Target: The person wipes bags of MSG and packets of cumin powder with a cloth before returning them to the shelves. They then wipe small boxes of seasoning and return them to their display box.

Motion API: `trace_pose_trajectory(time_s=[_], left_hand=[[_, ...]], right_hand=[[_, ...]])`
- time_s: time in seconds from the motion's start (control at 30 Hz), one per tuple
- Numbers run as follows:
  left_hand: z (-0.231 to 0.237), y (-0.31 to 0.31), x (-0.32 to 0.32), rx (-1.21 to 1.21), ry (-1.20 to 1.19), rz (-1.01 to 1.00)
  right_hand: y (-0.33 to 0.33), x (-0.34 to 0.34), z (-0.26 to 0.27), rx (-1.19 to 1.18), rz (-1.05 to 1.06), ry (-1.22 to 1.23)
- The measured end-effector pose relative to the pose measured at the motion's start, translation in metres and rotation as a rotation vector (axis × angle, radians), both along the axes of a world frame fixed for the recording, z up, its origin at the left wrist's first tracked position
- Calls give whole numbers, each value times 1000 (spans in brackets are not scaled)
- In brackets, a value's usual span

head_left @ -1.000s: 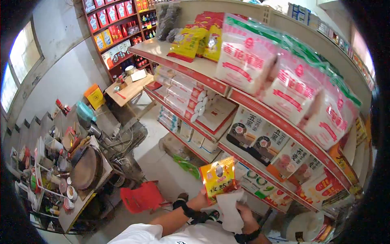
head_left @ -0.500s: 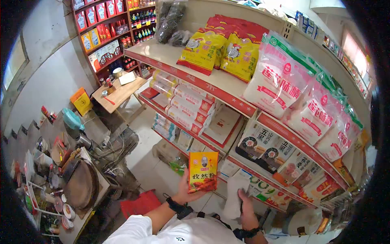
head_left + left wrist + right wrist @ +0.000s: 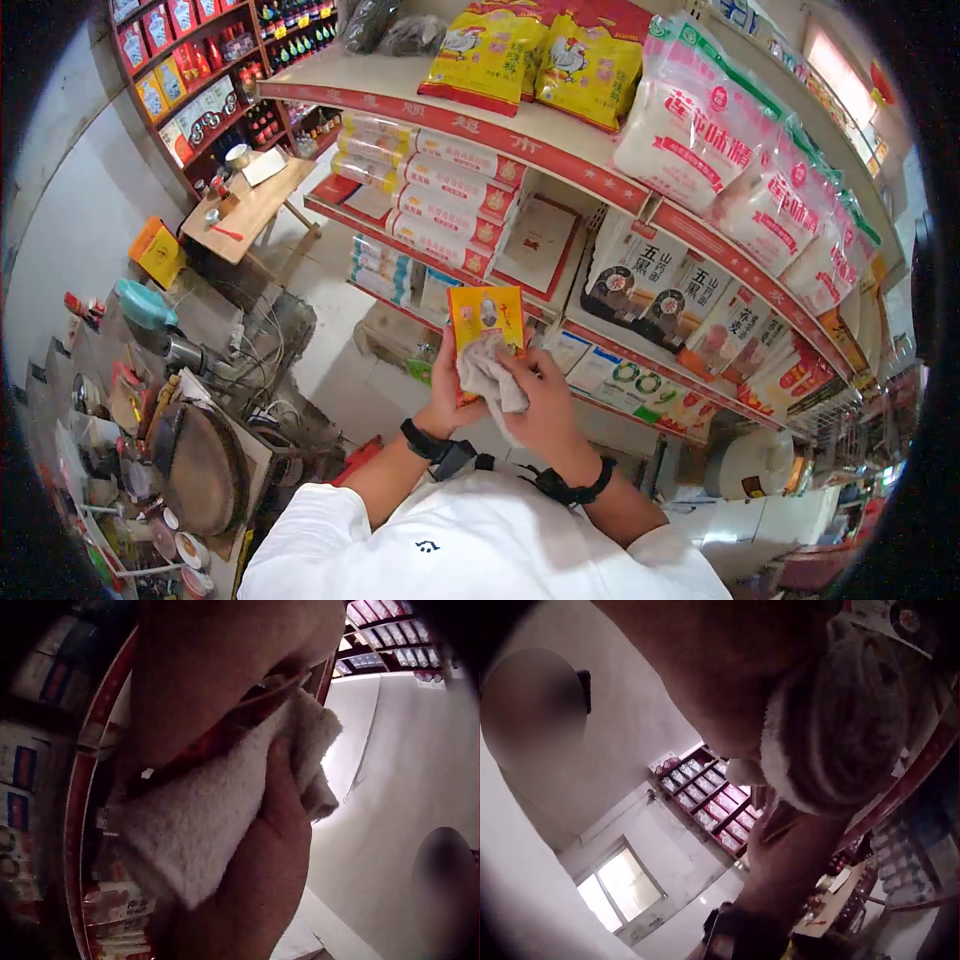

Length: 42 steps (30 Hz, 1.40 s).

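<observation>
My left hand (image 3: 442, 388) grips a yellow and red spice packet (image 3: 487, 306) by its side, upright before my chest. In my right hand (image 3: 545, 408) is a bunched whitish cloth (image 3: 490, 370), pressed over the packet's lower front and hiding its large print. The left wrist view shows the cloth (image 3: 202, 825) up close, with a thumb along it and a strip of the packet behind. The folded cloth (image 3: 840, 720) fills much of the upper right wrist view, where the packet is mostly hidden.
A shelf unit (image 3: 580, 160) stands close ahead, holding yellow seasoning bags (image 3: 590, 65), large white bags (image 3: 680, 130), noodle rolls (image 3: 450, 190) and boxes. On the left are a cluttered table (image 3: 215, 470) and loose cables. A small wooden table (image 3: 250, 205) stands farther back.
The right hand, apart from the packet half a second ago, has brought the cloth up and left onto the packet's front. The left hand has raised the packet slightly, and the view has shifted.
</observation>
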<state>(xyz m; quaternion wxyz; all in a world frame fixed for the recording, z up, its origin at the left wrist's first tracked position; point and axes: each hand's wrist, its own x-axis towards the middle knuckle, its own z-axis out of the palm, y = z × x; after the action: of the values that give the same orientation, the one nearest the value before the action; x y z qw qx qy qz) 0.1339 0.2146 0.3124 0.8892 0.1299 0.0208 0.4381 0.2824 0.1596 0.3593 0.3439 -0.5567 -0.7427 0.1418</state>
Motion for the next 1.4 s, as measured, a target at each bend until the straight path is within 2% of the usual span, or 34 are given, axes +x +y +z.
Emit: trace_pose_trajectory(time_s=[0.07, 0.13, 0.17, 0.27, 0.33, 0.47, 0.5, 0.53, 0.57, 0.6, 0.67, 0.7, 0.77, 0.8, 0.87, 0.9, 0.97, 1.0, 1.07, 1.1, 1.2, 1.23, 1.33, 1.37, 1.4], left_hand=[[-23, -2, -10, 69, 55, 11], [-40, -7, -16, -146, -288, -205], [-41, -13, -15, -148, -294, -210], [-44, -24, -14, -104, -220, -281], [-47, -24, -17, -64, -101, -246], [-47, -23, -18, -86, -158, -282], [-44, -31, -12, 243, 162, 94], [-44, -38, -6, 569, 475, 473], [-55, -34, -20, 624, 580, 410], [-65, -29, -22, 631, 567, 393], [-49, -11, -21, -118, -47, 27], [-36, -11, -27, 69, 90, 71], [-39, 2, -31, 18, 19, 41], [-42, 5, -32, -37, -51, 23], [-38, 3, -33, -108, -90, -21], [-36, 1, -33, -119, -128, -76], [-41, 1, -34, -151, -182, -151], [-45, -1, -33, -149, -180, -150], [-45, -8, -29, -105, -52, -140], [-47, -10, -27, -94, -150, -203], [-51, -17, -22, -163, -139, -258], [-48, -19, -21, -196, -331, -325], [-58, -17, -19, -211, -264, -348], [-54, -18, -18, -295, -461, -423], [-50, -19, -17, -288, -460, -420]], right_hand=[[-3, -6, -9, 19, 70, 38], [3, -6, -1, 26, 0, -47], [10, -4, 5, 37, -67, -127], [40, 5, 17, 131, -203, -118], [48, 9, 19, 169, -205, -102], [41, -10, 16, 285, -170, -30], [35, -17, 12, 285, -188, -39], [29, -26, 5, 123, -100, -114], [21, -30, 1, -41, -13, -184], [14, -30, 0, -39, -34, -189], [3, -30, -1, -234, 72, -158], [-4, -28, -5, -231, 59, -157], [-18, -18, -16, -75, 132, -23], [-23, -11, -27, -75, 124, -24], [-28, 8, -42, -134, -84, -96], [-29, 19, -43, -134, -88, -97], [-27, 38, -36, -68, -259, -72], [-28, 48, -39, -66, -258, -70], [-25, 59, -41, 97, -399, -3], [-26, 63, -42, 126, -389, 24], [-28, 56, -28, 111, -359, 74], [-28, 53, -27, 118, -356, 78], [-30, 44, -23, 90, -333, 147], [-31, 41, -19, 89, -338, 167], [-30, 38, -17, 87, -345, 187]])
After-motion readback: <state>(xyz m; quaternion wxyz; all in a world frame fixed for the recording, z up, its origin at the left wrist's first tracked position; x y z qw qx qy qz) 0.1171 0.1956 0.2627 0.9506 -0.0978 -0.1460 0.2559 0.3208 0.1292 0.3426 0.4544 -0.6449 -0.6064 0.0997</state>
